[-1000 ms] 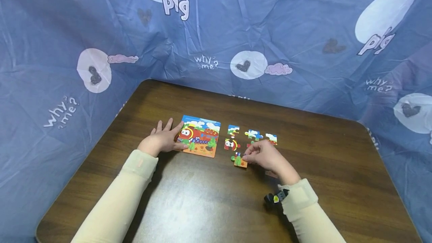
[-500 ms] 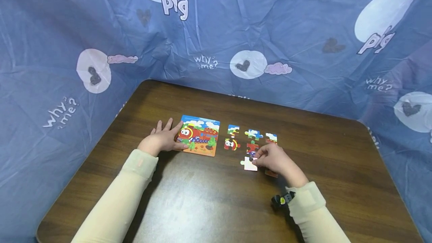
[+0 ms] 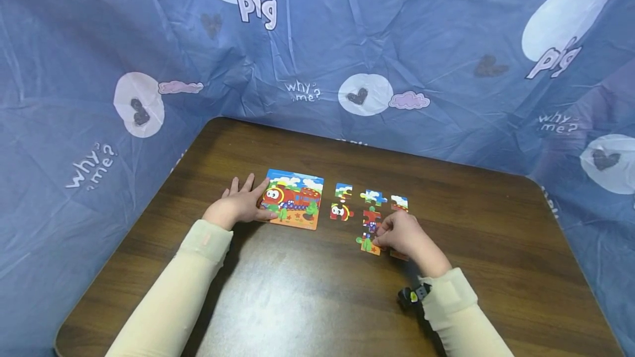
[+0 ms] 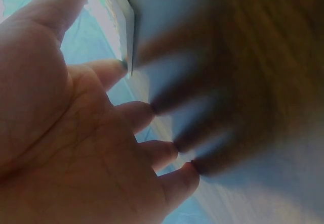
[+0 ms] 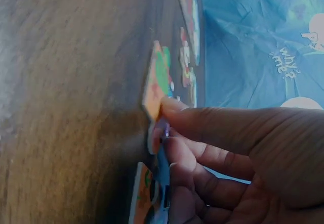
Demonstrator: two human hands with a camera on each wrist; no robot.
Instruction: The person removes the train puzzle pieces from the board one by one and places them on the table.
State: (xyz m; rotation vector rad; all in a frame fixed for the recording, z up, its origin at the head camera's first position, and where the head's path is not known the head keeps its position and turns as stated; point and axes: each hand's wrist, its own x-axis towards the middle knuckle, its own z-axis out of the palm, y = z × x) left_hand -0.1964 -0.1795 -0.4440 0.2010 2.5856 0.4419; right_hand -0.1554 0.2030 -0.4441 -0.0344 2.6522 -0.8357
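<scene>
My left hand [image 3: 240, 205] rests with spread fingers at the left edge of a square train picture board [image 3: 300, 198]; the left wrist view shows its fingertips on the table and against the board's edge [image 4: 127, 37]. With thumb and fingers, my right hand [image 3: 407, 236] pinches a jigsaw piece [image 3: 367, 245] that has a green plant on orange ground. That piece lies just below a red jigsaw piece [image 3: 370, 216]. In the right wrist view the pinched piece [image 5: 155, 85] appears slightly tilted. The right hand partly hides the right column of pieces.
A train-face piece [image 3: 339, 212] lies beneath a sky piece [image 3: 342, 191]. Further right are a cloud piece [image 3: 373, 197], a top-right piece [image 3: 399, 201] and an orange piece [image 3: 399, 255] near the right wrist. The wooden table [image 3: 297, 285] meets a blue printed cloth [image 3: 307, 37] behind.
My right hand has carried the plant piece rightward, from below the train-face piece to below the red piece. It flashed white with glare midway. My left hand has stayed put.
</scene>
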